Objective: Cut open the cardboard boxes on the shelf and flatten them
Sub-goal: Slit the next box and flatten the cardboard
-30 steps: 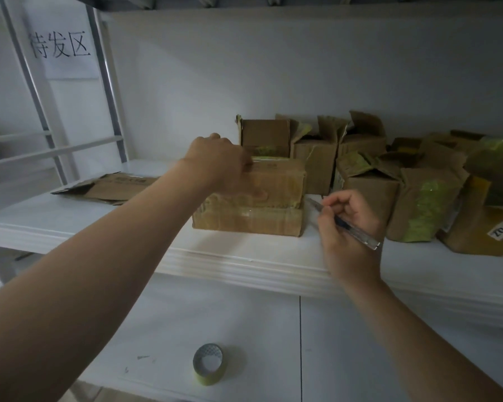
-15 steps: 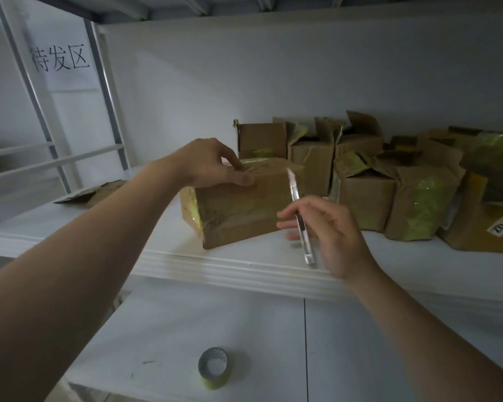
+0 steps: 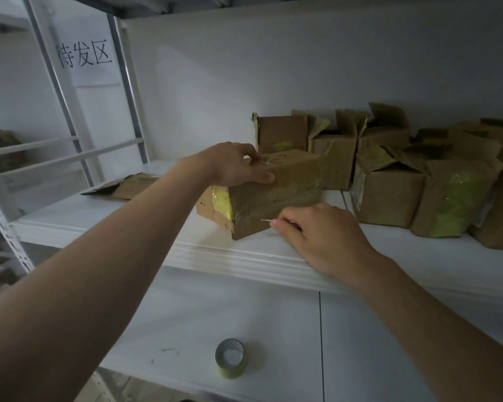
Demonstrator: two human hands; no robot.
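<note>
Two hands meet one taped cardboard box (image 3: pixel 279 195) near the shelf's (image 3: pixel 128 219) front edge: left hand (image 3: pixel 233 165) fingers curl over its top; right hand (image 3: pixel 323 236) fingers pinch a thin blade (image 3: pixel 264 219) against its front.

A second ago the box (image 3: pixel 276 198) lay square to the shelf (image 3: pixel 122 224) edge, long side facing front. It has since been swung round, so one taped end and a corner now point toward the front left. Half a second ago it looked tipped up; now it sits on the shelf again.

The left hand (image 3: pixel 235 165) has shifted from lying on the lid to gripping the top edge, thumb down the front face.

The right hand (image 3: pixel 317 236) first held the cutter (image 3: pixel 265 219) off to the right of the box, then upright in front of it. It has now dropped to the box's lower front edge, and only a thin tip of the cutter shows past the fingers, against the cardboard.
</note>
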